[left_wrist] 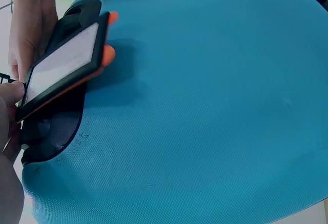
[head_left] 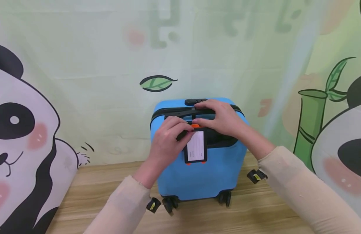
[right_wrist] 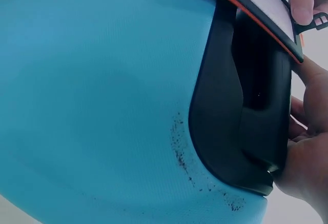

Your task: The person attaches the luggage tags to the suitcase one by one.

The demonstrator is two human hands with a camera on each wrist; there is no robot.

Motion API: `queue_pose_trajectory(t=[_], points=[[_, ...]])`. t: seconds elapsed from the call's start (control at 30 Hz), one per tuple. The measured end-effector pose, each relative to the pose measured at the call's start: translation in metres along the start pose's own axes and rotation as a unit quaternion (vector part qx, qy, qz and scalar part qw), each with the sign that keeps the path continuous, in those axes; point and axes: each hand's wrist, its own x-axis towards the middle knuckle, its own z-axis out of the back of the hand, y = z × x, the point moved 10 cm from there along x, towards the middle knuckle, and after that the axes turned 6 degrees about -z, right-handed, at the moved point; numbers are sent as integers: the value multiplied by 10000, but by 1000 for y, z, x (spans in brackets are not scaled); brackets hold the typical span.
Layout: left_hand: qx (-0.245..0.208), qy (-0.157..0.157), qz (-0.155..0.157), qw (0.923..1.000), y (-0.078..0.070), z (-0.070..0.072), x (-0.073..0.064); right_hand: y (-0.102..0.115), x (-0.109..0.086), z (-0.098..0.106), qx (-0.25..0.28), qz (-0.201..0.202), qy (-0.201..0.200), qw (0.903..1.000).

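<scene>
A blue suitcase stands upright, with a black carry handle along its top. From it hangs a luggage tag with a white card, black frame and orange back. My left hand pinches the tag's top edge; its thumb lies against the frame in the left wrist view. Over the handle reaches my right hand, its index finger and thumb curled around the tag's black strap. A strap end with slots sticks out past the left fingertips in the right wrist view.
The suitcase rests on black wheels on a wood-grain floor. Close behind it hangs a backdrop printed with pandas, bamboo and leaves. Small black devices hang below both sleeves. A black recess lies under the handle.
</scene>
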Motion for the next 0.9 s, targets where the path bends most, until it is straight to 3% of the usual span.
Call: queue_pose_trajectory(t=[0.37, 0.7, 0.9], points=[[-37, 19, 193, 9998, 6, -2, 5, -5, 1, 11, 466, -162, 266, 9984], [-80, 51, 286, 9995, 9, -3, 8, -15, 8, 19, 199, -205, 712, 9971], [-170, 113, 386, 9990, 11, -4, 9, -15, 17, 14, -28, -386, 1024, 9940]])
